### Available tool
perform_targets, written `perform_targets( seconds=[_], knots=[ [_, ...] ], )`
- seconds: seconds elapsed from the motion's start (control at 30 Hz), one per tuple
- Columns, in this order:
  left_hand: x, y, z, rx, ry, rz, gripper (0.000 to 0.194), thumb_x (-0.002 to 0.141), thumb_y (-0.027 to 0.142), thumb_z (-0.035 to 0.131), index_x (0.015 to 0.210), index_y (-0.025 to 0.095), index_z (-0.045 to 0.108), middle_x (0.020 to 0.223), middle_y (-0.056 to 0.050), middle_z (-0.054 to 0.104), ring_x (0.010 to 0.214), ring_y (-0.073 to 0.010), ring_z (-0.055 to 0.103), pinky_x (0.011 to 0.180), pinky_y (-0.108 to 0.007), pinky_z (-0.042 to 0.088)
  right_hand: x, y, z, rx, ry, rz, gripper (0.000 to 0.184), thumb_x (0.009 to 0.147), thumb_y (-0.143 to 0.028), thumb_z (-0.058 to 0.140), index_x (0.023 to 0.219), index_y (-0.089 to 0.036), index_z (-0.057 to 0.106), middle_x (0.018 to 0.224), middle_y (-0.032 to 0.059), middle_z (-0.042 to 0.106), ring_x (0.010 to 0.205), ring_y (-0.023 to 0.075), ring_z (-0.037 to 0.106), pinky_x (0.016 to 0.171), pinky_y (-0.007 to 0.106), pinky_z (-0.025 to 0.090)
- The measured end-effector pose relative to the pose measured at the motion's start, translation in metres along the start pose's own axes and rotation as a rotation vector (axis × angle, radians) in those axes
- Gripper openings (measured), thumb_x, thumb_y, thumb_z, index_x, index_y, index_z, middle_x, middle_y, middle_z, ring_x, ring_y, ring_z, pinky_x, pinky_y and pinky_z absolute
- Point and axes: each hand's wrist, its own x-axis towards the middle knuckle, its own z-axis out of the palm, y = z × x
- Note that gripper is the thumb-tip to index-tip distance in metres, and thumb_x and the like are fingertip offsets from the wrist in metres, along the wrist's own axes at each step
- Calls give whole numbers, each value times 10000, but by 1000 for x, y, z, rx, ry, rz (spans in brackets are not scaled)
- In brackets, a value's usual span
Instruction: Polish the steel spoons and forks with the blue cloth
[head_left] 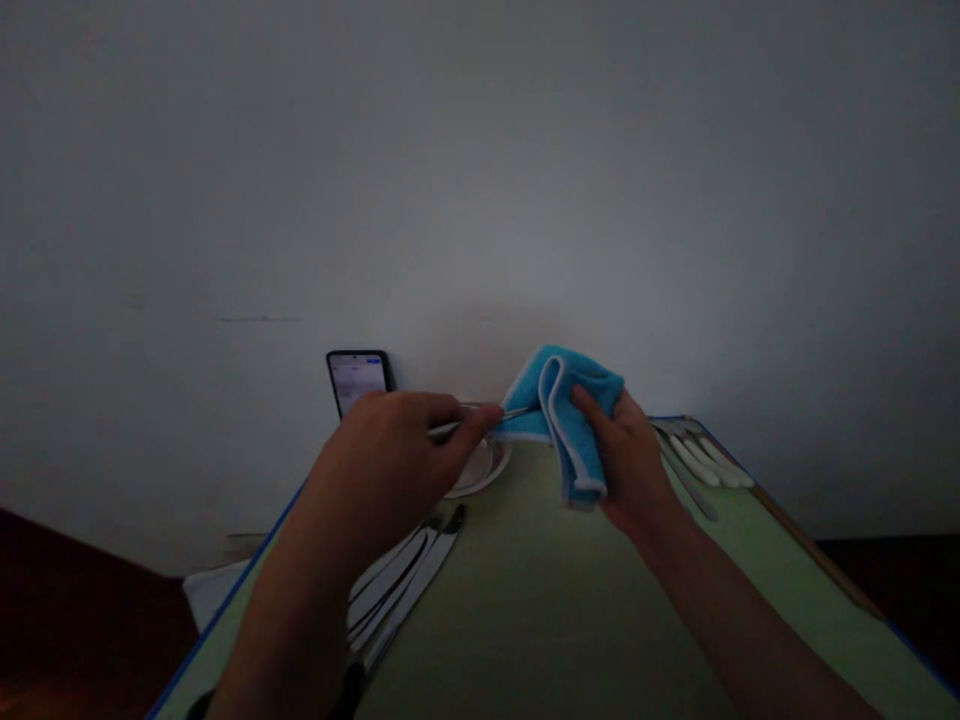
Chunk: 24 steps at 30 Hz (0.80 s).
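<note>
My left hand [409,435] grips a thin metal piece of cutlery [516,412] between thumb and fingers. Its far end goes into the folds of a blue cloth with white edging [574,410], so its kind cannot be made out. The cloth hangs folded from my right hand [630,445], which is closed around it with the thumb on top. Below and behind my left hand is a round white bowl [496,468], partly covered by the hand.
A phone [358,378] leans against the wall at the back left. Several knives [420,580] lie on the green tabletop [540,600] beside my left forearm. More cutlery, some with white handles [701,460], lies by the right edge. The wall rises directly behind the table.
</note>
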Motion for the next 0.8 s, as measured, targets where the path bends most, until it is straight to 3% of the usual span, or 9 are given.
perform_targets(
  seconds=[0.13, 0.2, 0.27, 0.43, 0.6, 0.8],
  knots=[
    [-3, -20, -7, -21, -77, 0, 489, 793, 566, 429, 574, 179, 631, 401, 28, 476, 384, -83, 401, 418, -209, 269, 6, -16, -22, -327, -358, -13, 311, 770, -401, 575, 1013, -215, 521, 936, 33, 646, 801, 167, 611, 681, 295, 493],
    [-4, -25, -8, -37, -126, 16, 483, 785, 571, 441, 574, 180, 628, 403, 35, 460, 385, -75, 388, 407, -197, 266, 8, -26, -33, -572, -575, -74, 231, 790, -369, 559, 955, -207, 561, 866, 19, 639, 761, 156, 595, 661, 279, 473],
    [-5, -27, -9, -53, -164, 30, 462, 778, 573, 455, 602, 188, 640, 408, 42, 450, 387, -70, 379, 399, -186, 266, 9, -34, -38, -741, -699, -163, 186, 807, -347, 539, 910, -198, 581, 807, 7, 623, 714, 141, 574, 634, 261, 448],
    [-8, -28, -8, -71, -281, 58, 436, 788, 562, 450, 655, 197, 648, 446, 40, 484, 405, -72, 401, 393, -173, 277, 2, -39, -31, -931, -715, -313, 197, 814, -367, 526, 875, -193, 596, 757, -4, 623, 661, 121, 557, 603, 241, 393],
    [-9, -31, -10, -108, -323, 60, 401, 784, 548, 466, 684, 215, 665, 468, 40, 502, 436, -78, 411, 405, -164, 293, -3, -39, -26, -1009, -705, -343, 299, 828, -458, 479, 821, -190, 610, 610, -22, 590, 538, 99, 529, 532, 226, 346],
    [-7, -41, -13, -193, -371, -29, 379, 754, 555, 502, 752, 234, 705, 541, 29, 582, 476, -99, 459, 420, -173, 329, -9, -38, -21, -988, -734, -358, 289, 890, -386, 396, 814, -170, 572, 723, 11, 614, 625, 118, 547, 602, 244, 381]
  ],
)
